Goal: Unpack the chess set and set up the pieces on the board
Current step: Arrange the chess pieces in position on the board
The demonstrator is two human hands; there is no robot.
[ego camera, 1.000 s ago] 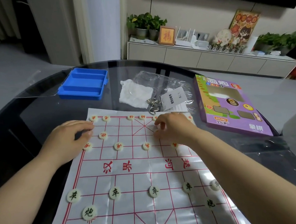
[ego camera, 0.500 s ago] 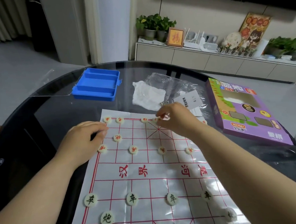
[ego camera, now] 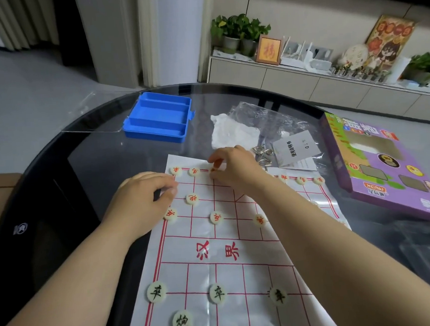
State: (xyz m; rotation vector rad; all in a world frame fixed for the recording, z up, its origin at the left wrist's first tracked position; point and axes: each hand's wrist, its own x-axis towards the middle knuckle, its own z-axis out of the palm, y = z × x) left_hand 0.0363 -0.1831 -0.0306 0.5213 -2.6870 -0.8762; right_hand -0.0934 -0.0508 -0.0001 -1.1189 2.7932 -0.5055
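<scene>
A red-lettered xiangqi piece (ego camera: 214, 170) is being pinched between thumb and fingertips in the narrow grip of the right hand (ego camera: 234, 170), at the far row of the paper xiangqi board (ego camera: 239, 249). Just left of the grip, two more red-lettered discs (ego camera: 194, 171) are being carried on the same row. Others are being shown nearer the person than the grip (ego camera: 216, 217) and to its right, beyond the forearm (ego camera: 301, 180).

The left hand (ego camera: 145, 196) is being rested left of that grip and a little nearer, with its curled fingertips being pressed on the board's left edge. Whether anything is being held inside its own grip cannot be told.

Well nearer the person than either grip, four black-lettered pieces (ego camera: 217, 293) are being displayed on the board's near half.

Just right of the right-hand grip, metal ring puzzles (ego camera: 260, 155) and a printed leaflet (ego camera: 296, 147) are being supported by the dark glass worktop (ego camera: 82, 158). Beyond the grip, crumpled white paper (ego camera: 232, 132) and a clear plastic bag (ego camera: 264, 114) are being shown. Farther beyond and to the left, a blue compartment tray (ego camera: 159, 121) is being shown with its clear lid (ego camera: 93, 117) folded out flat. Far to the right, a purple game box (ego camera: 385, 167) is being shown lying flat.
</scene>
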